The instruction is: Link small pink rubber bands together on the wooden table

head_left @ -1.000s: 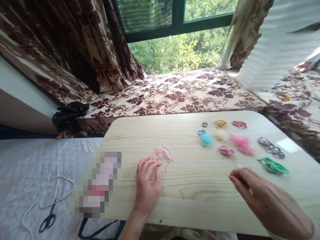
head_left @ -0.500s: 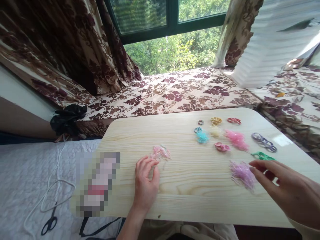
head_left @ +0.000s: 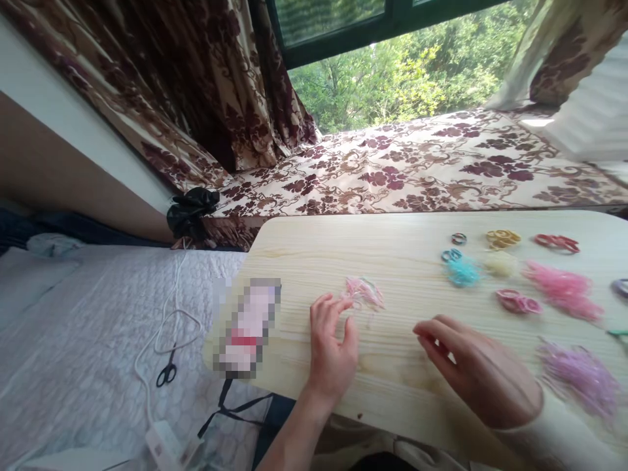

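My left hand (head_left: 333,350) rests on the pale wooden table (head_left: 392,366), its fingers curved and the thumb apart, with nothing seen in it. Just beyond its fingertips lies a small pile of pale pink strands or thin bands (head_left: 364,293). My right hand (head_left: 478,369) is over the table to the right, thumb and fingers pinched together; whatever is between them is too small to make out. To its right is a loose lilac heap (head_left: 581,379). Beyond it are pink ring-shaped ties (head_left: 519,301) and a bright pink heap (head_left: 564,288).
Turquoise (head_left: 462,271) and cream (head_left: 500,264) heaps lie farther back, near yellow (head_left: 503,239) and red ties (head_left: 557,243). A pixelated object (head_left: 248,327) is at the table's left. Black-handled scissors (head_left: 167,375) and a white cable (head_left: 142,360) lie on the quilted bedding.
My right hand has moved left, away from the lilac heap toward my left hand, still pinched. My left hand stays by the pale pink pile. The view has swung left.
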`<state>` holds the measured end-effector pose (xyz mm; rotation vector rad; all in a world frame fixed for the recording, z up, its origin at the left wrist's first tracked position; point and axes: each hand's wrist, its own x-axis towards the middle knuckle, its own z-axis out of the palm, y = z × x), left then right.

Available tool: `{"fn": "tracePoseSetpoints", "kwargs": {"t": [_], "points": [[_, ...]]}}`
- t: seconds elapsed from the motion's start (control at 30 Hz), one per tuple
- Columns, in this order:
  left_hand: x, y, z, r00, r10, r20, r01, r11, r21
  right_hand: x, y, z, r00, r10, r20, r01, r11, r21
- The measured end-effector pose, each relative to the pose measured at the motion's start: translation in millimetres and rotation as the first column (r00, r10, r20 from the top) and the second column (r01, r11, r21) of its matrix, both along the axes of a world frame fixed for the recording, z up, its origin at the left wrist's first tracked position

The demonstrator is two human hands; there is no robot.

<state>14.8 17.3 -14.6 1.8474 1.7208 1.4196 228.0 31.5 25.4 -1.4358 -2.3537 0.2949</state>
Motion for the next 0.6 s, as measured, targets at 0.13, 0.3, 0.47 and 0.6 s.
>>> {"fn": "tracePoseSetpoints", "kwargs": {"t": [0.13, 0.3, 0.47, 0.6], "points": [[0, 0, -0.3, 1.0, -0.011, 0.016, 0.012, 1.0, -0.005, -31, 19, -7.7, 0.994, 0.081, 0.071, -0.077, 0.996, -0.051], [0, 0, 1.1, 0.999, -0.027, 0.04, 0.027, 0.999, -0.016, -52, 34, -8.3, 0.984, 0.11, 0.142, -0.091, 0.987, -0.135], [0, -1, 2.8, 0.998, -0.025, 0.055, 0.026, 1.0, -0.009, -57, 36, -4.0, 0.969, 0.092, 0.229, -0.051, 0.982, -0.18], [0, -1, 2.6, 0.998, -0.033, 0.057, 0.033, 0.999, -0.006, -56, 33, -4.5, 0.963, 0.097, 0.252, -0.058, 0.986, -0.158]]}}
